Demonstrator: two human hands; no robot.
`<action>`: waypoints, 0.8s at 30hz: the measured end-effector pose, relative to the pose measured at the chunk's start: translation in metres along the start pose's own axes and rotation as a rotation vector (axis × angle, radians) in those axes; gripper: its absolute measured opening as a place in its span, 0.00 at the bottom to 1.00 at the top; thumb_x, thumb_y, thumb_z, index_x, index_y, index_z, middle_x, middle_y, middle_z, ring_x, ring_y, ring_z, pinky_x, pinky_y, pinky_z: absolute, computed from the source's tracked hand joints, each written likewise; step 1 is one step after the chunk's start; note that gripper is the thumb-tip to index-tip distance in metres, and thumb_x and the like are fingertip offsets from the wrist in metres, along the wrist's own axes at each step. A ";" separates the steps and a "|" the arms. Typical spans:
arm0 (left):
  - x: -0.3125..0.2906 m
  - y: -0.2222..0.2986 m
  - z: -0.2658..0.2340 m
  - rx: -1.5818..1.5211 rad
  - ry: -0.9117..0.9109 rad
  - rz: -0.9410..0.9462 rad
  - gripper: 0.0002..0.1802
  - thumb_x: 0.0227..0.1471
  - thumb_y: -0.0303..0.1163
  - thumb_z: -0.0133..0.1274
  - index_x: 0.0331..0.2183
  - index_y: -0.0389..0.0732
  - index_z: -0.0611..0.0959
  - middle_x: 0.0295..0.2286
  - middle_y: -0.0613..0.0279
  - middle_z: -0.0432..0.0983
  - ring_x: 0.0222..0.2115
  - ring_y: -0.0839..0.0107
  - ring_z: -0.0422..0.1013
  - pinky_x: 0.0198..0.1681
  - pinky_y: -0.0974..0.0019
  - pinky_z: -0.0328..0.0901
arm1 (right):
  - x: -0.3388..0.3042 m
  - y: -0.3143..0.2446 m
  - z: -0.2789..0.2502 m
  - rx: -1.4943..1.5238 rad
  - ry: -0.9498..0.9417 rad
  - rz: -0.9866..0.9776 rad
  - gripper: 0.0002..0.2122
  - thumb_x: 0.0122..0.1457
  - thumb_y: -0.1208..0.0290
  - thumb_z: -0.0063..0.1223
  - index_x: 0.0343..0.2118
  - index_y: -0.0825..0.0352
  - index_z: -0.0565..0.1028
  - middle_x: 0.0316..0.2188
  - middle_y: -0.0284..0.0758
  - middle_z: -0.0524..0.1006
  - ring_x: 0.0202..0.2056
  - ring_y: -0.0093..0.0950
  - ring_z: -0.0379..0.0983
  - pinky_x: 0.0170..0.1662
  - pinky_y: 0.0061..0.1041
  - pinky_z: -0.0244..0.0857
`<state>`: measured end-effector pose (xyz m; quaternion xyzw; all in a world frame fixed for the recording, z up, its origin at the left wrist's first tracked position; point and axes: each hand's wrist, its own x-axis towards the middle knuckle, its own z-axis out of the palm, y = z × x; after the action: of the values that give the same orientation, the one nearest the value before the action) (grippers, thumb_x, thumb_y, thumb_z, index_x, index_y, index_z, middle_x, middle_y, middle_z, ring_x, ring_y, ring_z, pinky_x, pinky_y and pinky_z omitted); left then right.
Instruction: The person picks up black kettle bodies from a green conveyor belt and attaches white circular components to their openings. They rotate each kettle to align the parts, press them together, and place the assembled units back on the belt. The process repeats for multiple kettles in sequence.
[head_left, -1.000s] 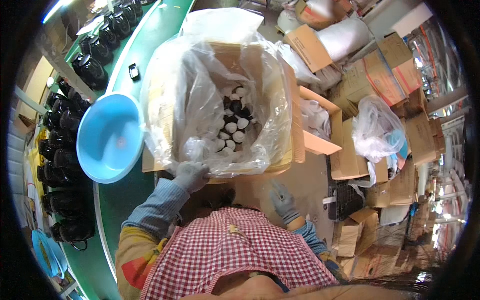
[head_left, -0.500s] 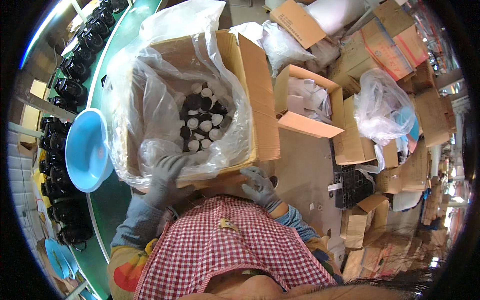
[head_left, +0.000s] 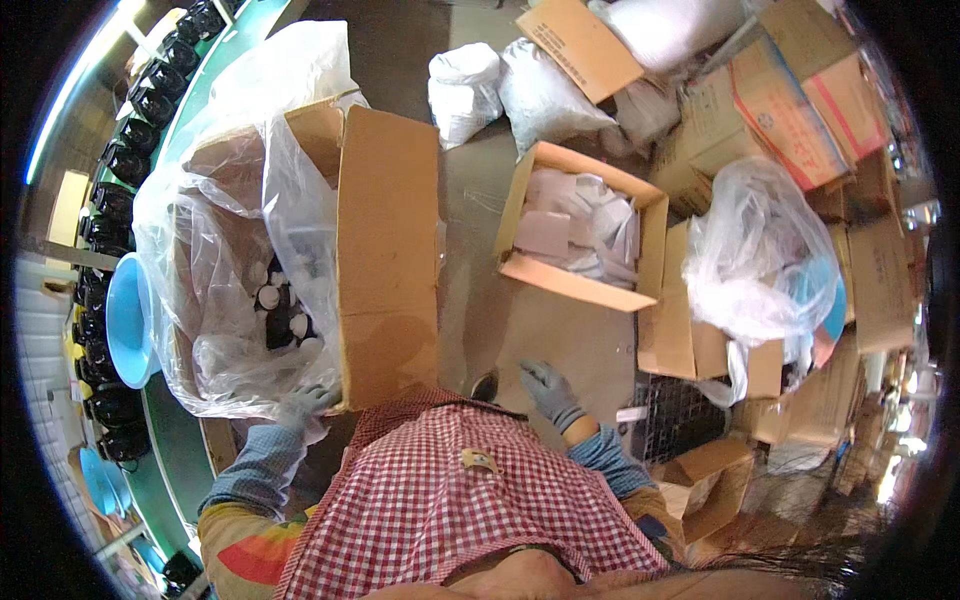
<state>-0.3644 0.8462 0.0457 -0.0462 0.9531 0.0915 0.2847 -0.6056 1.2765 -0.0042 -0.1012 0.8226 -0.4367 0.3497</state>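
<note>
A large cardboard box [head_left: 390,260], lined with a clear plastic bag [head_left: 215,340], stands on the left. Inside the liner lie several black pieces with white round caps [head_left: 268,297], partly covered by folds of plastic. My left hand [head_left: 305,408], in a grey glove, rests on the box's near edge against the liner, its fingers stretched out and somewhat blurred. Out over the floor to the right of the box is my right hand [head_left: 553,393], also grey-gloved. It is open, the fingers extended and holding nothing.
A blue basin [head_left: 130,320] sits on the green bench [head_left: 165,430], beside a row of shiny black appliances [head_left: 115,405]. Rightward, an open carton [head_left: 580,292] holds pale sheets. White sacks [head_left: 550,95], a bulging plastic bag [head_left: 765,260] and a black crate [head_left: 685,415] stand around it.
The large box now sits further left in view, with its right side turned more toward me. My left hand has shifted left along its edge; my right hand has moved right, away from the box.
</note>
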 end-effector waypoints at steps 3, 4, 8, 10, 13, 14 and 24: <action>-0.001 -0.018 0.010 -0.021 0.135 0.032 0.33 0.38 0.36 0.63 0.51 0.56 0.79 0.45 0.64 0.78 0.50 0.59 0.71 0.52 0.54 0.67 | 0.043 -0.004 -0.007 -0.128 -0.142 -0.095 0.21 0.65 0.58 0.50 0.56 0.67 0.75 0.53 0.49 0.75 0.53 0.44 0.73 0.57 0.34 0.66; 0.007 -0.019 0.004 -0.025 0.159 0.026 0.32 0.38 0.36 0.63 0.50 0.56 0.80 0.44 0.64 0.78 0.49 0.59 0.72 0.52 0.54 0.67 | 0.063 0.000 -0.005 -0.156 -0.209 -0.189 0.22 0.65 0.58 0.50 0.56 0.67 0.75 0.53 0.49 0.75 0.53 0.44 0.73 0.57 0.35 0.66; 0.007 -0.028 -0.005 -0.027 0.273 -0.002 0.25 0.37 0.37 0.63 0.43 0.57 0.83 0.38 0.65 0.80 0.44 0.60 0.74 0.48 0.53 0.69 | 0.118 -0.026 -0.015 -0.324 -0.483 -0.393 0.23 0.65 0.56 0.50 0.57 0.66 0.74 0.53 0.49 0.75 0.54 0.46 0.72 0.59 0.37 0.64; 0.015 -0.033 -0.020 0.007 0.346 0.029 0.22 0.37 0.39 0.61 0.41 0.57 0.84 0.35 0.65 0.80 0.40 0.59 0.75 0.43 0.53 0.71 | 0.142 -0.035 -0.039 -0.467 -0.520 -0.401 0.23 0.64 0.56 0.51 0.57 0.65 0.73 0.54 0.50 0.75 0.55 0.46 0.71 0.60 0.39 0.63; 0.013 -0.041 -0.017 0.057 0.190 -0.052 0.22 0.38 0.42 0.62 0.41 0.59 0.85 0.37 0.66 0.79 0.44 0.61 0.74 0.49 0.51 0.67 | 0.219 -0.016 -0.099 -0.592 -0.413 -0.279 0.24 0.62 0.54 0.52 0.57 0.63 0.74 0.54 0.49 0.75 0.55 0.44 0.72 0.59 0.40 0.64; 0.013 -0.036 -0.013 0.020 0.195 -0.037 0.19 0.40 0.43 0.62 0.40 0.63 0.87 0.37 0.68 0.80 0.43 0.62 0.74 0.48 0.52 0.68 | 0.229 -0.011 -0.124 -0.537 -0.340 -0.095 0.24 0.62 0.54 0.52 0.56 0.64 0.74 0.52 0.49 0.76 0.54 0.44 0.73 0.58 0.40 0.65; 0.007 0.013 -0.030 -0.278 0.123 -0.336 0.27 0.24 0.43 0.67 0.37 0.62 0.87 0.44 0.69 0.79 0.55 0.58 0.67 0.62 0.33 0.51 | 0.314 0.024 -0.226 -0.670 -0.612 -0.301 0.25 0.64 0.48 0.43 0.50 0.64 0.78 0.54 0.43 0.76 0.55 0.42 0.70 0.59 0.37 0.63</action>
<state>-0.3879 0.8525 0.0686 -0.2487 0.9258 0.1703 0.2281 -0.9831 1.2891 -0.0910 -0.4502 0.7536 -0.1435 0.4569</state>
